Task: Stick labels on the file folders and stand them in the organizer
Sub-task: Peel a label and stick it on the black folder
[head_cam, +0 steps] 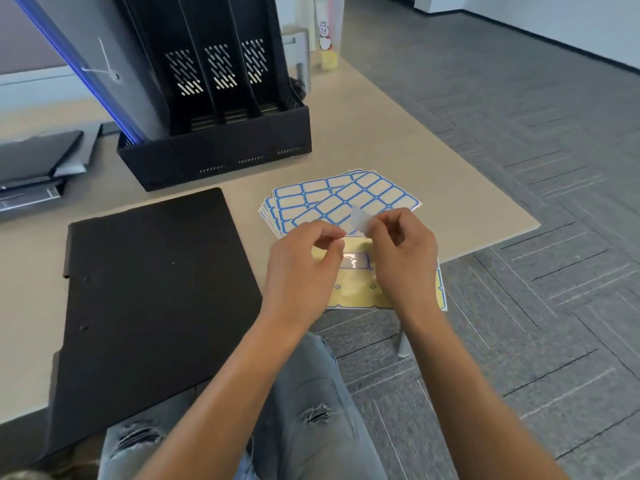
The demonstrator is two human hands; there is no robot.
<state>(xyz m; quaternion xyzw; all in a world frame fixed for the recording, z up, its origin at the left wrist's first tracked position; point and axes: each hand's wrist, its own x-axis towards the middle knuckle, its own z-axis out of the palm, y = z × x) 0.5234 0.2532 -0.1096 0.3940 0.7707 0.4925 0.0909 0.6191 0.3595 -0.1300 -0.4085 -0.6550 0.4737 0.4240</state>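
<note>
A black file folder (152, 292) lies flat on the beige table (398, 133), hanging over its near edge. Behind it stands the black organizer (221, 133); a grey folder with a blue edge (90, 60) stands in its left slot. A fanned stack of blue-bordered label sheets (332, 199) lies to the folder's right. My right hand (401, 254) pinches a small peeled label (360, 220) above the sheets. My left hand (304, 265) has its fingertips pinched together just beside that label, over a yellowish backing sheet (356, 289) that both hands partly hide.
More dark folders (38, 168) lie stacked at the table's left. A pale cup with a cartoon print (327, 29) and a grey device (299, 53) stand behind the organizer. The table's right corner ends near the sheets; grey carpet floor (519, 168) lies beyond.
</note>
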